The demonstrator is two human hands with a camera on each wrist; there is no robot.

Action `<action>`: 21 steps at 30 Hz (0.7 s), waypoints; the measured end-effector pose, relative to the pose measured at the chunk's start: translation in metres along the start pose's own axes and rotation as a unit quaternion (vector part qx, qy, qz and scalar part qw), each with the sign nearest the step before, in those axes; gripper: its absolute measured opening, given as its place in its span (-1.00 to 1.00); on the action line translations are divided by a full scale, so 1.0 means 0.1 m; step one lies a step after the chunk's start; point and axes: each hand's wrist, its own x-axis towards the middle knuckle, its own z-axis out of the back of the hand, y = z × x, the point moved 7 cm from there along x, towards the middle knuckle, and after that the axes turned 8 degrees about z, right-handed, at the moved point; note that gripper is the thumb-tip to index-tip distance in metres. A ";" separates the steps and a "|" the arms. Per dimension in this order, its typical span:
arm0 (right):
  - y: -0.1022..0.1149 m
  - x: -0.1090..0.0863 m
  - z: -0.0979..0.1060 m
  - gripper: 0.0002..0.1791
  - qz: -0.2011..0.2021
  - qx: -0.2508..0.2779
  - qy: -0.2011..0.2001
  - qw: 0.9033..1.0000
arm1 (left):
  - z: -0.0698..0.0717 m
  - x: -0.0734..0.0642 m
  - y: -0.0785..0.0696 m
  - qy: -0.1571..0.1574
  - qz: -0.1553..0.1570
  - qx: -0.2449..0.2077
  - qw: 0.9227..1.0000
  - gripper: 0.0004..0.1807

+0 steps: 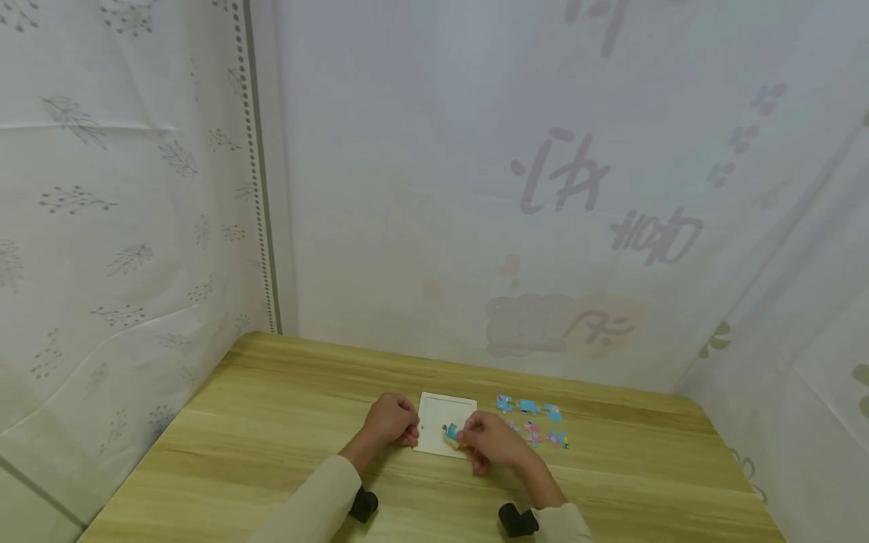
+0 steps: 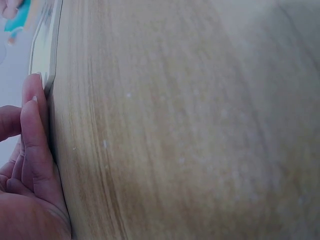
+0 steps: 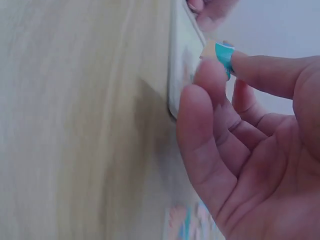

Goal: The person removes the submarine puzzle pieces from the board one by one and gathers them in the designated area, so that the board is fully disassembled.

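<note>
In the head view, a pale puzzle tray (image 1: 434, 411) with a raised rim lies on the table between both hands. My right hand (image 1: 495, 439) pinches a blue and tan puzzle piece (image 1: 451, 432) just above the tray's lower right part. In the right wrist view, this puzzle piece (image 3: 224, 54) sits tilted between thumb and fingertips. My left hand (image 1: 390, 421) is at the tray's left edge. Seen from the left wrist, its fingertips (image 2: 34, 85) touch the rim of the tray near a corner, with the fingers loosely bent.
To the right of the tray, several blue and pink puzzle pieces (image 1: 528, 407) lie in two rows, partly behind my right hand. The wood-grain table (image 1: 305, 377) meets pale printed curtains (image 1: 407, 188) at the back and sides.
</note>
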 end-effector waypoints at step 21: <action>-0.27 -0.51 0.76 -0.73 -0.043 0.018 -0.069 0.997 | -0.01 0.02 0.02 0.009 -0.003 -0.009 1.000 -0.95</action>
